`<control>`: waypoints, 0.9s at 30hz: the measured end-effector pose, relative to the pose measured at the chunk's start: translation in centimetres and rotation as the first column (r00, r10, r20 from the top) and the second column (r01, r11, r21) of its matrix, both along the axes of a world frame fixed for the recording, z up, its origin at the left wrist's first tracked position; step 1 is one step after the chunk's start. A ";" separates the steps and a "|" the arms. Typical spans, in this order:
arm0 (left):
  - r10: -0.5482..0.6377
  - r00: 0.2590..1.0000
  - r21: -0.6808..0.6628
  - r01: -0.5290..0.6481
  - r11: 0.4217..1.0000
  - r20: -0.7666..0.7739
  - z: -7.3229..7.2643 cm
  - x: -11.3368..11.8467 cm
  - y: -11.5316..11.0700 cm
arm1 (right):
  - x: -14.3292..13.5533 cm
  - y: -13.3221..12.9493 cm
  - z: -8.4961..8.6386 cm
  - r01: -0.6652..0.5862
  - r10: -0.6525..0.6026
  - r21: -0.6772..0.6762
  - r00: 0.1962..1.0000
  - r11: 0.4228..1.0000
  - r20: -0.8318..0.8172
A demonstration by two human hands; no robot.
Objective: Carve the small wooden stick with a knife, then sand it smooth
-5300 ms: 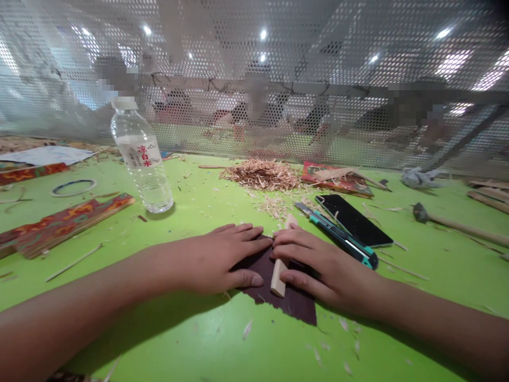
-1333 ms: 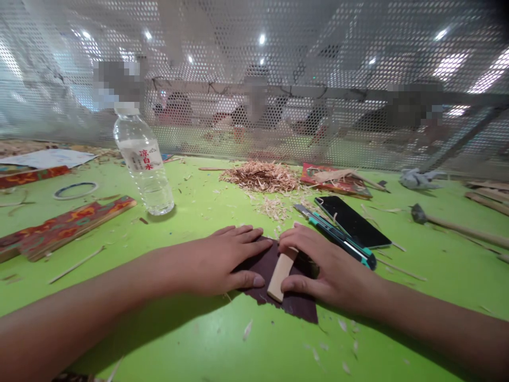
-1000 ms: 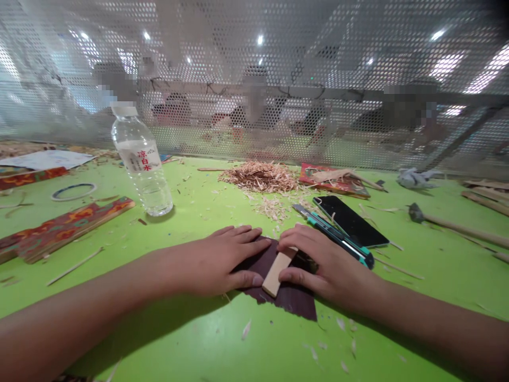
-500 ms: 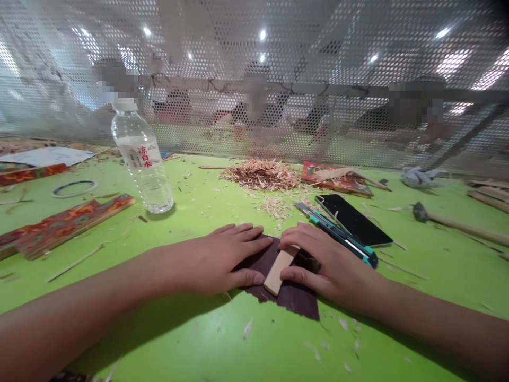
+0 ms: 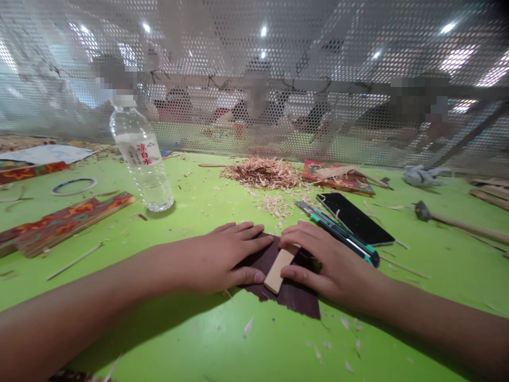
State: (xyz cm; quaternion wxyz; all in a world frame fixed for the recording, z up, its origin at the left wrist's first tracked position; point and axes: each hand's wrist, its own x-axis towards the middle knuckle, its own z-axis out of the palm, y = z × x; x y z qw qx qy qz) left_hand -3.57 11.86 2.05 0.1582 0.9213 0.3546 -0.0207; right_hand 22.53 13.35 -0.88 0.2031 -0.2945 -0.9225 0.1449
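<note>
– Wooden block (image 5: 281, 269), just the one, and the right hand (image 5: 322, 260) has a proper hold of it: thumb against the near side, fingers curled over the far end.

– Where's it sitting, and which way's it pointing?

– Over one dark brown sheet (image 5: 299, 303) with a ragged near edge, right between the two hands. Long axis runs on a slant: near end aims closer and to the left, far end goes away and to the right, under those fingers. Can't tell from where I'm standing if it's lying dead flat.

– And the left hand (image 5: 226, 260)?

– Not gripping anything. Palm down, fingers spread over the left part of the sheet, thumb tip just beside the block's near end. Couldn't swear whether they touch.

– What else is around?

– One teal-and-black cutter (image 5: 342, 233) just past the right hand, blade out, and one dark phone (image 5: 358, 220) beside it. Farther off, one pile of shavings (image 5: 262, 174) on the green table (image 5: 183, 329). One clear bottle (image 5: 141, 154) stands beyond the left hand, one hammer (image 5: 461, 223) lies well out to the right.

– And at the back?

– One perforated screen (image 5: 207, 48), at least three people (image 5: 258, 111) behind it, pretty blurry.
</note>
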 end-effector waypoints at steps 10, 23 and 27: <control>0.006 1.000 -0.010 -0.006 1.000 0.009 0.0 0.0 0.0 | 0.0 -0.1 0.0 0.008 -0.008 0.009 1.000 1.000 -0.001; 0.002 1.000 -0.012 -0.002 1.000 0.002 0.0 0.0 0.1 | 0.3 0.4 -0.6 0.112 -0.112 -0.010 0.994 0.994 -0.004; -0.002 1.000 -0.014 0.002 1.000 -0.014 0.1 0.1 0.1 | 0.3 0.2 -0.4 0.063 -0.063 -0.025 0.998 0.998 -0.007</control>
